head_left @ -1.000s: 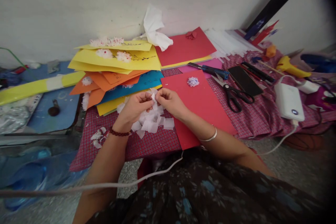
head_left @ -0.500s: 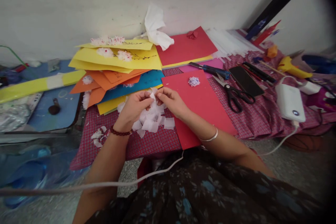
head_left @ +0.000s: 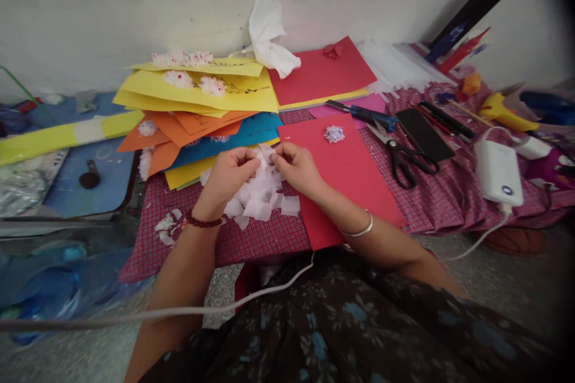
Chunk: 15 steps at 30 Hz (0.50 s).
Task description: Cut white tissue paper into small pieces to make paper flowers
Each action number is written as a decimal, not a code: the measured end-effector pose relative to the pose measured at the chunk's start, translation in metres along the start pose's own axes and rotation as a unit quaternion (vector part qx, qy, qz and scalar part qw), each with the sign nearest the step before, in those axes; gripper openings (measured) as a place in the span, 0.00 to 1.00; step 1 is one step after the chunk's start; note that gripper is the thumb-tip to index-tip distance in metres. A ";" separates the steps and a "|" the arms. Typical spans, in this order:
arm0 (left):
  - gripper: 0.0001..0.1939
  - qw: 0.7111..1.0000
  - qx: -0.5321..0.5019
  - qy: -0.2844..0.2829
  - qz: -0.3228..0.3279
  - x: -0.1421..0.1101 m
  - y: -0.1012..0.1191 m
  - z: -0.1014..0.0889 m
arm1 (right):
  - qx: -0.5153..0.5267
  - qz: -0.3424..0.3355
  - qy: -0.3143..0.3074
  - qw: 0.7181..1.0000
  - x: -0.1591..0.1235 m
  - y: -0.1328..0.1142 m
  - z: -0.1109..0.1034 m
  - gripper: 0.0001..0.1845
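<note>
Over a heap of white tissue paper squares (head_left: 259, 203) my two hands are close together. Between them a small piece of white tissue paper (head_left: 265, 154) shows. My left hand (head_left: 232, 172) pinches its left side with thumb and forefinger. From the other side my right hand (head_left: 294, 166) has its fingertips closed at the paper's right edge. Beside my right forearm lies a red sheet (head_left: 350, 185), bearing a round white-and-purple paper flower (head_left: 333, 134) near its far edge.
Yellow cards (head_left: 157, 93) with white flowers are stacked at the back left, above orange and blue ones. Right of the red sheet lie black-handled scissors (head_left: 404, 161), a blue utility knife (head_left: 366, 116), a phone (head_left: 424, 134) and a white power bank (head_left: 498, 173). A cable (head_left: 251, 298) crosses before me.
My hands have drawn slightly apart, and more of the tissue piece shows between the fingertips. The whole view has shifted a little.
</note>
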<state>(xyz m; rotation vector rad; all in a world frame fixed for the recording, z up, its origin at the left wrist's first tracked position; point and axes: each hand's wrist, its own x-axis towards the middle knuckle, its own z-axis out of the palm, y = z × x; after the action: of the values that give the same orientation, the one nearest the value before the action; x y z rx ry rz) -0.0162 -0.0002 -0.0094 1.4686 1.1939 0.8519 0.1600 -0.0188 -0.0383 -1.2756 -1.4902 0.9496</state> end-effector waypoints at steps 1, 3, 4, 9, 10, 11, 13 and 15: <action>0.05 1.000 0.007 0.015 0.003 0.001 0.001 -0.003 | -0.003 0.000 0.006 1.000 0.002 0.001 -0.003 0.08; 0.04 0.998 0.037 0.047 0.018 0.003 0.002 -0.011 | -0.027 -0.006 0.001 1.000 0.005 0.004 -0.010 0.07; 0.05 0.996 0.057 0.066 0.030 0.005 0.002 -0.015 | -0.047 -0.013 -0.005 0.999 0.006 0.005 -0.013 0.07; 0.07 0.979 0.144 0.119 0.080 0.011 -0.005 -0.027 | -0.102 -0.095 -0.006 0.990 0.002 -0.003 -0.020 0.08; 0.06 0.976 0.159 0.124 0.086 0.011 -0.005 -0.027 | -0.095 -0.109 -0.020 0.989 -0.001 -0.007 -0.020 0.08; 0.06 0.973 0.171 0.128 0.091 0.011 -0.005 -0.027 | -0.085 -0.119 -0.047 0.988 -0.005 -0.011 -0.018 0.07; 0.06 0.968 0.192 0.127 0.099 0.011 -0.004 -0.026 | -0.070 -0.136 -0.130 0.980 -0.012 -0.017 -0.014 0.06; 0.07 0.965 0.205 0.130 0.099 0.011 -0.001 -0.025 | -0.070 -0.163 -0.213 0.961 -0.020 -0.020 -0.007 0.06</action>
<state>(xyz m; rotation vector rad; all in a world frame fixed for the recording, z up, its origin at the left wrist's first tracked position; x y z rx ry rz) -0.0369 0.0166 -0.0056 1.8768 1.5017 0.9970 0.1619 -0.0416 -0.0209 -0.9092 -2.0623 0.9453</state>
